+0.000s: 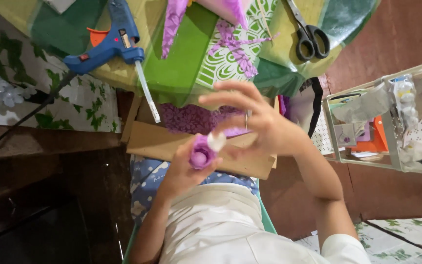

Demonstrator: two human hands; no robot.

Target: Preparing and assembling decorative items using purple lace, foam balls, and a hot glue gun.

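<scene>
Your counter [181,73] carries the blue glue gun [108,44] and scissors [311,39]; below it your right hand [269,129] pinches a small white piece [217,141] against the purple paper flower [200,155]; your left hand [184,171] closes round that flower; it looks light and crushable, so grip its base gently.

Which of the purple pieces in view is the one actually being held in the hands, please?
The small rolled purple piece gripped by the left hand; the other purple strips lie loose on the table.

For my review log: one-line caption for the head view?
Left hand holds a purple paper flower; right hand pinches a white piece beside it.
</scene>
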